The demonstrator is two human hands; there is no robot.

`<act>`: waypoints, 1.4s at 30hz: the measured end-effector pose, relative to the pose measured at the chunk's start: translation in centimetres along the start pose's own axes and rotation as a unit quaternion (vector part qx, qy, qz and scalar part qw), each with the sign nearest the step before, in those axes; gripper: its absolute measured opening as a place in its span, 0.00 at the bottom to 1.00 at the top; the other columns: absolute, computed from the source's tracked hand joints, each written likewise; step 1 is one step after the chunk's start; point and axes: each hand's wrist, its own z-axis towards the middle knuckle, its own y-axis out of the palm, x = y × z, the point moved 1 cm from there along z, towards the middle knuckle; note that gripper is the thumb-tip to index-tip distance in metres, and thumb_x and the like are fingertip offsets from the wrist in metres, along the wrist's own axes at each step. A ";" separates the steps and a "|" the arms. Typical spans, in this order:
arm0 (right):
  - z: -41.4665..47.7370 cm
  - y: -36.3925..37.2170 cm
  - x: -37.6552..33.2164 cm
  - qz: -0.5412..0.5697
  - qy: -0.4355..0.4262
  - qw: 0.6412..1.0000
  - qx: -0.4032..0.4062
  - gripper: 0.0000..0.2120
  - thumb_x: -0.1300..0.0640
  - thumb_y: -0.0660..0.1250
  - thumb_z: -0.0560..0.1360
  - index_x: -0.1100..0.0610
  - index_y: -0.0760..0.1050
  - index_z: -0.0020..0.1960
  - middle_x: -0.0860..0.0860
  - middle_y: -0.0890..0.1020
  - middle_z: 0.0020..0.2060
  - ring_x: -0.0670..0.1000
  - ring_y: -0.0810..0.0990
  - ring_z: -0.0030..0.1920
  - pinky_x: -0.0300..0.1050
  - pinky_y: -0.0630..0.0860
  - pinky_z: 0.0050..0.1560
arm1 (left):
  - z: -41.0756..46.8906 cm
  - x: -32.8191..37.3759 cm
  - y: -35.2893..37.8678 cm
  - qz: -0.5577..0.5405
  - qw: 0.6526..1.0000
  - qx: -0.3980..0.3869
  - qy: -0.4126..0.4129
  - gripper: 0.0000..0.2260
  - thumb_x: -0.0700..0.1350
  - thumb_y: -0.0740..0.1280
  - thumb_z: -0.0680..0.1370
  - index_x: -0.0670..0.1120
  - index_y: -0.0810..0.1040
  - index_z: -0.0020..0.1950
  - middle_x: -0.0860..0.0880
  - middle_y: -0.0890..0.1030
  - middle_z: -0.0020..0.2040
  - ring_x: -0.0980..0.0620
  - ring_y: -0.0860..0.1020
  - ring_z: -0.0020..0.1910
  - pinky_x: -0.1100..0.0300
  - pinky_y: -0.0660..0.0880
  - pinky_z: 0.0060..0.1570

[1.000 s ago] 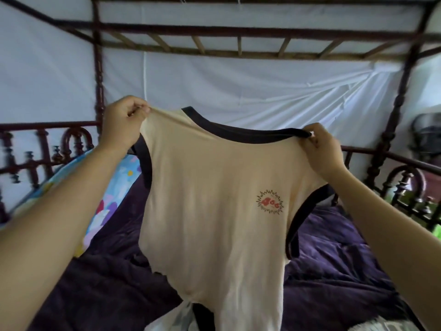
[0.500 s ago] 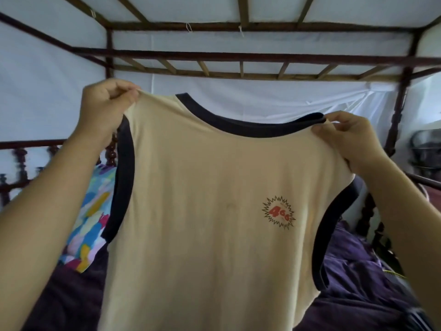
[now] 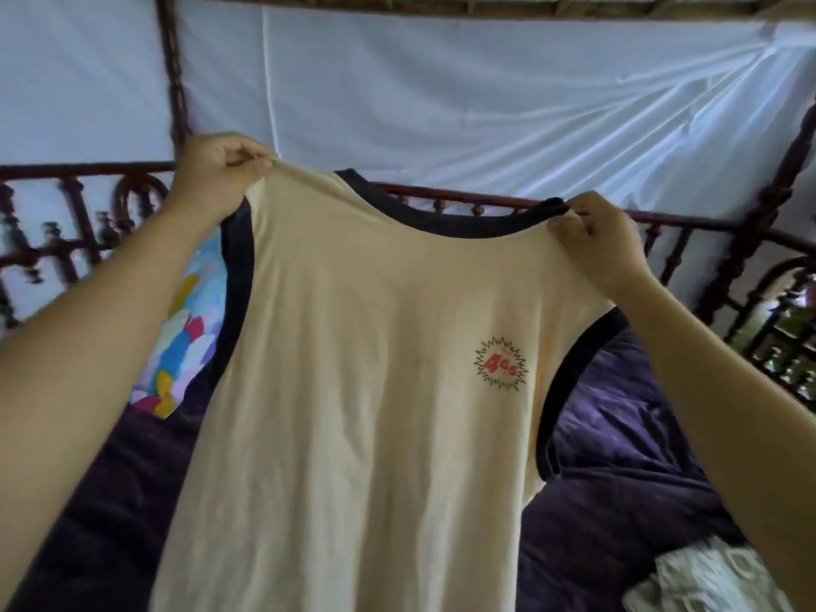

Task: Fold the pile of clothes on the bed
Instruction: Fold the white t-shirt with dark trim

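Observation:
A cream sleeveless top (image 3: 353, 390) with dark navy trim at neck and armholes hangs stretched out in front of me, above the bed. A small red starburst print sits on its right chest. My left hand (image 3: 216, 178) pinches the left shoulder strap. At the other shoulder, my right hand (image 3: 600, 240) pinches the strap beside the neckline. The hem runs out of the bottom of the view.
A dark purple blanket (image 3: 618, 501) covers the bed. A colourful patterned pillow (image 3: 181, 346) lies at the left. A white patterned garment (image 3: 706, 576) lies at the lower right. Dark carved wooden bed rails (image 3: 66, 240) and posts surround the bed, with white cloth hung behind.
The view has tipped down, so the canopy beams left the top of the frame. Both hands keep their hold on the shoulders, and the top hangs flatter and wider.

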 end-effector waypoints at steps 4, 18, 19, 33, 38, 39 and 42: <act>-0.7 8.4 5.6 -0.077 0.083 0.990 -0.085 0.14 0.54 0.57 0.80 0.58 0.70 0.62 0.61 0.79 0.52 0.61 0.76 0.51 0.49 0.69 0.43 | -1.4 -9.3 4.8 0.058 0.993 -0.057 -0.082 0.09 0.32 0.64 0.76 0.33 0.78 0.55 0.69 0.75 0.25 0.76 0.72 0.29 0.80 0.66 0.38; -5.9 26.5 19.4 -0.061 0.290 0.924 -0.243 0.11 0.58 0.60 0.78 0.63 0.73 0.57 0.60 0.79 0.54 0.60 0.75 0.56 0.44 0.64 0.43 | -10.1 -29.3 13.9 0.125 0.940 -0.131 -0.289 0.06 0.34 0.66 0.74 0.36 0.81 0.49 0.39 0.82 0.49 0.49 0.78 0.43 0.64 0.69 0.42; -6.2 26.9 19.8 -0.060 0.297 0.919 -0.252 0.11 0.59 0.61 0.78 0.64 0.73 0.57 0.60 0.79 0.52 0.60 0.76 0.54 0.44 0.63 0.42 | -10.5 -30.0 14.2 0.124 0.937 -0.137 -0.298 0.06 0.34 0.66 0.74 0.37 0.81 0.49 0.39 0.82 0.49 0.46 0.79 0.46 0.62 0.70 0.42; -7.5 30.3 19.5 -0.015 0.246 0.942 -0.226 0.11 0.60 0.56 0.80 0.62 0.70 0.60 0.54 0.75 0.48 0.53 0.73 0.47 0.41 0.62 0.40 | -10.8 -32.8 11.6 0.072 0.945 -0.070 -0.310 0.09 0.32 0.67 0.73 0.39 0.80 0.52 0.62 0.79 0.29 0.73 0.75 0.32 0.78 0.70 0.39; -4.2 33.0 18.3 -0.028 0.151 0.941 -0.301 0.26 0.60 0.60 0.79 0.56 0.55 0.74 0.56 0.60 0.73 0.56 0.57 0.73 0.49 0.57 0.69 | -8.6 -33.7 14.0 0.214 0.923 -0.070 -0.312 0.20 0.48 0.62 0.76 0.49 0.71 0.68 0.53 0.75 0.65 0.48 0.71 0.66 0.49 0.66 0.64; -4.8 33.7 18.8 -0.061 0.146 0.922 -0.352 0.31 0.59 0.61 0.79 0.54 0.49 0.76 0.55 0.54 0.75 0.55 0.51 0.75 0.52 0.52 0.73 | -9.9 -34.3 14.6 0.270 0.884 -0.123 -0.360 0.25 0.51 0.61 0.78 0.51 0.61 0.74 0.48 0.65 0.73 0.42 0.62 0.71 0.45 0.61 0.66; -10.2 34.2 21.3 -0.112 0.171 0.895 -0.396 0.33 0.56 0.62 0.78 0.52 0.48 0.77 0.57 0.50 0.76 0.58 0.47 0.76 0.52 0.49 0.72 | -17.9 -35.8 15.5 0.283 0.798 -0.223 -0.483 0.34 0.57 0.60 0.78 0.50 0.44 0.77 0.42 0.49 0.77 0.38 0.51 0.74 0.42 0.55 0.69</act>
